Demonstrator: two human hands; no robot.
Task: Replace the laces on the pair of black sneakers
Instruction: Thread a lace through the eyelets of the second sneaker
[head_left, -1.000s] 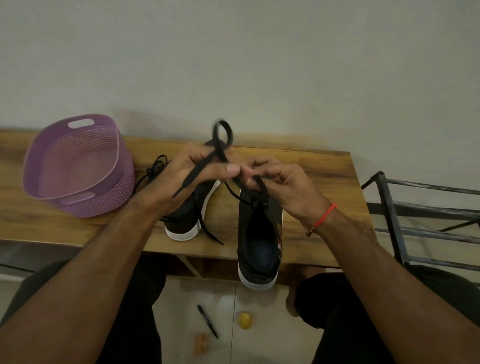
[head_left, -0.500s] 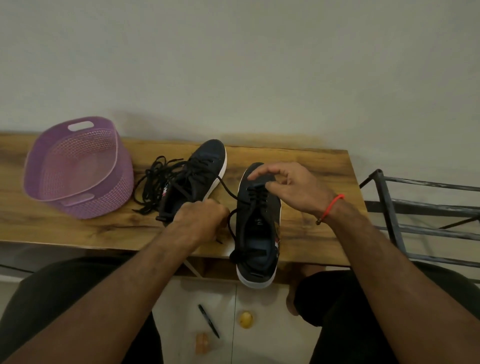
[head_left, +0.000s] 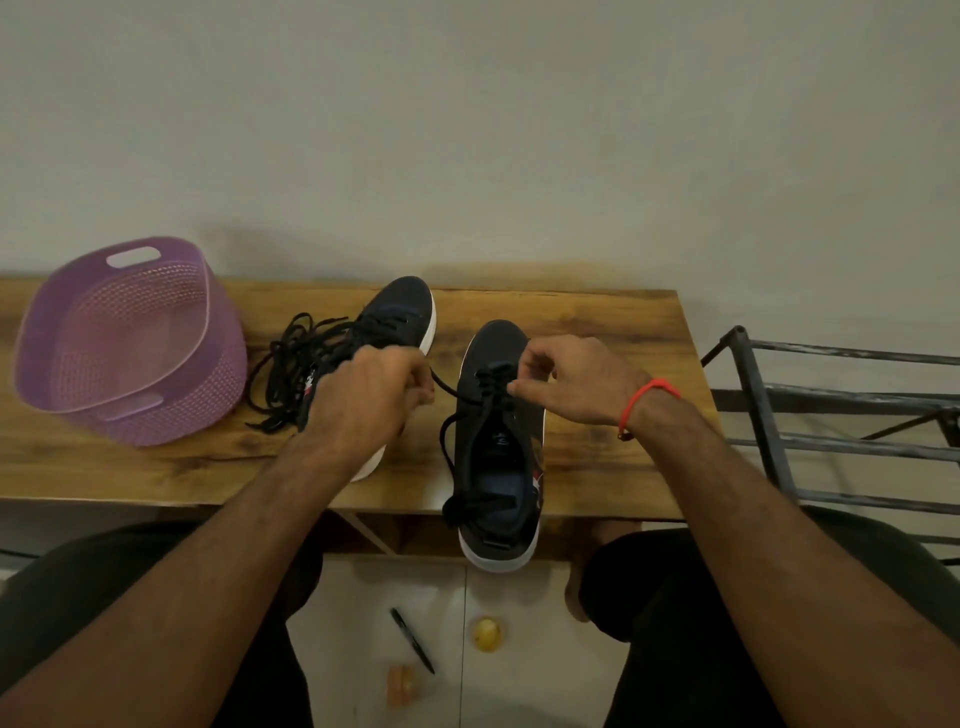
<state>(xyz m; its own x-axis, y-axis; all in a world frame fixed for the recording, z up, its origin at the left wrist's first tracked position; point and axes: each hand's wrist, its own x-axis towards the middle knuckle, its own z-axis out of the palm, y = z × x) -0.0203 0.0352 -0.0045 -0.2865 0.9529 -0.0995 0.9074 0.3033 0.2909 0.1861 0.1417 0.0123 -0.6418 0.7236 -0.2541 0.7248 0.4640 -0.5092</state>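
Observation:
Two black sneakers with white soles stand on the wooden table (head_left: 613, 322). The right sneaker (head_left: 493, 467) points away from me, heel over the table's front edge, with a black lace (head_left: 448, 391) threaded through its upper eyelets. My left hand (head_left: 371, 400) grips one end of that lace, pulled taut to the left. My right hand (head_left: 566, 379) pinches the lace at the eyelets near the toe. The left sneaker (head_left: 400, 317) lies behind my left hand and is partly hidden by it. A loose tangle of black laces (head_left: 291, 364) lies to its left.
A purple plastic basket (head_left: 130, 338) sits tipped at the table's left end. A dark metal rack (head_left: 831, 415) stands to the right of the table. On the floor below lie a pen (head_left: 413, 647), a yellow object (head_left: 485, 631) and a small orange object (head_left: 401, 685).
My left hand has risen from the table's front edge to beside the right sneaker's eyelets, drawing the lace taut. My right hand has stayed at the eyelets.

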